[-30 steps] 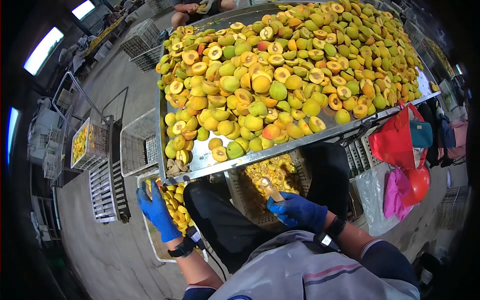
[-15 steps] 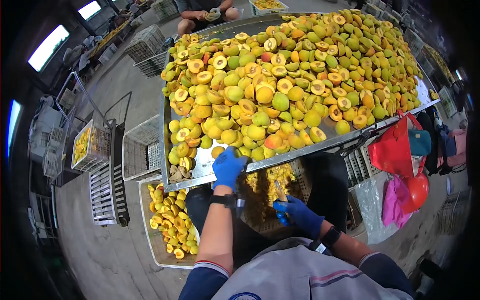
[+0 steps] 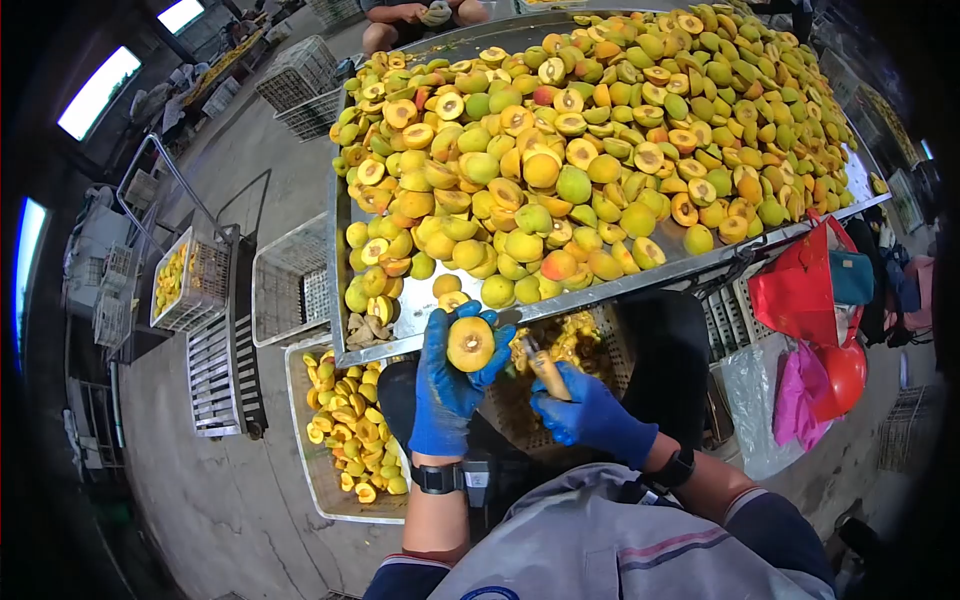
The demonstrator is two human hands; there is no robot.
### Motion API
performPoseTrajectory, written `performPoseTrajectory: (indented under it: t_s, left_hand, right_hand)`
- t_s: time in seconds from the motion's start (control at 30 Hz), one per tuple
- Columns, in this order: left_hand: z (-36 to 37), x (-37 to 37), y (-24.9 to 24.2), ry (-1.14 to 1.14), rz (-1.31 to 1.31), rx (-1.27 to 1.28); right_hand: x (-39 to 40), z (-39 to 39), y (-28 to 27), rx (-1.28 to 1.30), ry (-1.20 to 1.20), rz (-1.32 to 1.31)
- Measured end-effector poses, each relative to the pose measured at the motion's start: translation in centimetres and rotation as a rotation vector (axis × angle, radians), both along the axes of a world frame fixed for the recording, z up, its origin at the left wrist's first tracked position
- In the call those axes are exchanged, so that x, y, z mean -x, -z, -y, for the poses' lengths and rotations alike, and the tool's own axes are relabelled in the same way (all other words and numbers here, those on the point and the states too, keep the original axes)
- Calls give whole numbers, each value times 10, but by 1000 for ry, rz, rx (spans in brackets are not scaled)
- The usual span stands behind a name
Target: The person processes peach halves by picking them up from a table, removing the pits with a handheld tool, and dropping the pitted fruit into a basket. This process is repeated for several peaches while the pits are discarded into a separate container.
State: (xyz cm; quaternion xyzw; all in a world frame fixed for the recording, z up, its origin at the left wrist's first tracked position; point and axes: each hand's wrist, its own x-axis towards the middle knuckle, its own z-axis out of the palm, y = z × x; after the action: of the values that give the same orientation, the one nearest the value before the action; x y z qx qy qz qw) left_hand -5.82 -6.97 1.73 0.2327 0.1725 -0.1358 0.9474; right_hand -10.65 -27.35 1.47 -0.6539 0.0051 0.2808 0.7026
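In its blue glove, my left hand (image 3: pixel 445 385) grips a yellow peach half (image 3: pixel 470 344), cut face up with the pit in its middle. The fingers wrap round its sides, just off the near edge of the metal tray (image 3: pixel 400 347). My right hand (image 3: pixel 590 415), also gloved in blue, is closed on a pitting tool (image 3: pixel 545 369) with a wooden handle and a metal tip, which points toward the peach half but stays apart from it. Many peach halves (image 3: pixel 540 170) are heaped on the tray. Below my hands, a crate (image 3: pixel 622 362) holds wet yellow scraps.
A white crate (image 3: pixel 312 478) of peach halves stands at lower left, a second white crate (image 3: pixel 262 305) behind it. Farther left is a cart (image 3: pixel 212 385) with a loaded basket (image 3: pixel 205 280). Red bag (image 3: pixel 790 295) and pink cloth (image 3: pixel 800 395) hang at right. Another person (image 3: pixel 425 15) sits beyond the tray.
My left hand has come back from the tray's near edge and now holds a peach half, turned cut face up. My right hand has raised the pitting tool, its tip tilting toward the left hand.
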Motion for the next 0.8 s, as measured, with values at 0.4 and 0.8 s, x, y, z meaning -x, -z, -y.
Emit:
performPoseTrajectory:
  t_s: [0.4, 0.8]
  left_hand:
    - [36, 17, 0, -74, -23, -14]
    - [54, 32, -12, -278, 261, -442]
  right_hand:
    - [5, -13, -11, 463, -106, 731]
    - [8, -13, -56, -284, -178, -210]
